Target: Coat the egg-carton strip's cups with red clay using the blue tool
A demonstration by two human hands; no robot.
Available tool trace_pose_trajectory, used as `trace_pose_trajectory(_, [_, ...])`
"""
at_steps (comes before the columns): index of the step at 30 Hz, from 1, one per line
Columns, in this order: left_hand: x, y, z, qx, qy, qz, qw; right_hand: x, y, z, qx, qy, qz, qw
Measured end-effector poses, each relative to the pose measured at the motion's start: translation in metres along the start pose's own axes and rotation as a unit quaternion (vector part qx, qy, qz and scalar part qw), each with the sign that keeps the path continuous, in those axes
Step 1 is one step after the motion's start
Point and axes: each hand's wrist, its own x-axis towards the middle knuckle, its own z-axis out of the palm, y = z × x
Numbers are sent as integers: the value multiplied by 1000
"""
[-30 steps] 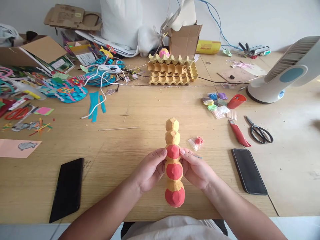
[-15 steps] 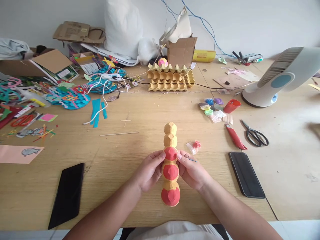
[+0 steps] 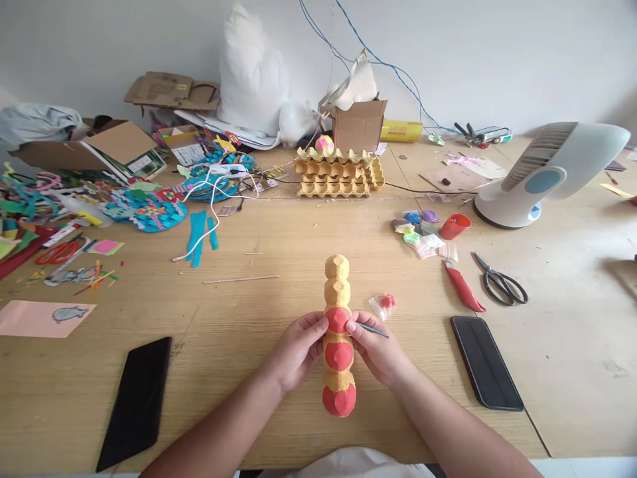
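Observation:
Between my two hands is an egg carton strip [image 3: 338, 344], a row of several yellowish bumps, some covered in red clay. My left hand [image 3: 304, 342] is closed on its left edge, thumb beside an upper red bump. On the other side my right hand [image 3: 374, 345] grips the right edge, its thumb against the same red bump. A thin blue stick [image 3: 371, 328] lies across my right hand by the thumb. Just beyond that hand, a small clear bag with red clay [image 3: 385, 303] rests on the table. My lower fingers are partly hidden behind the strip.
Scissors [image 3: 500, 282], a red-handled cutter [image 3: 462, 285] and a phone [image 3: 488, 362] lie on the right. Clay packets [image 3: 415, 226] sit by a red cup [image 3: 454, 226] and a white fan [image 3: 547, 179]. A black tablet [image 3: 137, 401] is on the left; egg cartons [image 3: 338, 174] stand behind.
The view has tilted up slightly, so the table appears lower. Both hands still hold the strip. More of the blue stick shows by my right thumb.

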Motion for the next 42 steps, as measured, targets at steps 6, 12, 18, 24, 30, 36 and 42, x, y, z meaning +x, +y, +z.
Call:
trace_pose_trajectory(6, [3, 3, 1, 92, 36, 29, 995, 5, -2, -6, -118, 19, -50, 992])
trace_pose_trajectory(12, [4, 14, -5, 207, 4, 62, 976, 9, -6, -9, -147, 7, -38, 988])
trace_pose_trajectory(18, [6, 21, -14, 256, -17, 48, 965, 12, -15, -15, -178, -56, -36, 982])
trace_pose_trajectory(24, [13, 11, -24, 333, 49, 83, 938, 22, -9, -24, -352, -85, -114, 925])
trace_pose_trajectory(30, [17, 3, -28, 462, 96, 163, 867, 23, -8, -29, -475, -27, -164, 864])
trace_pose_trajectory(36, [20, 5, -29, 507, 104, 188, 835, 22, -7, -27, -568, 10, -184, 802])
trace_pose_trajectory(42, [21, 0, -31, 520, 136, 199, 820, 21, -5, -21, -626, 33, -183, 757])
